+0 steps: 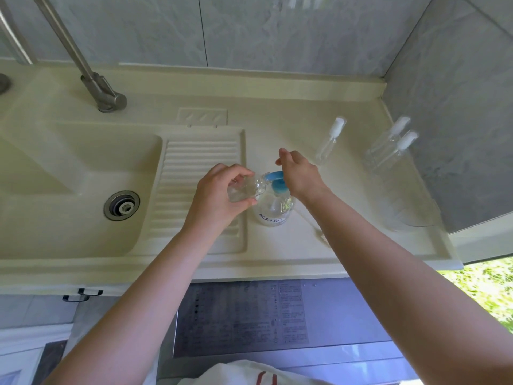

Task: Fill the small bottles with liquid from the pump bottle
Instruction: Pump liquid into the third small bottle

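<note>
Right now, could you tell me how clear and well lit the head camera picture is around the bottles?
Head view: even, soft daylight and faint shadows; wide-angle bending of the counter edge; the small bottle in the left hand is hard to outline, clear like the pump bottle under the right hand; overexposed greenery lower right.

1. A home laundry or utility corner is showing: a cream sink (83,173) with a moulded washboard (200,173) and a metal tap (91,76).
2. Grey marble-look tiles (277,29) are lining the walls; greenery (483,287) is showing outside.
</note>
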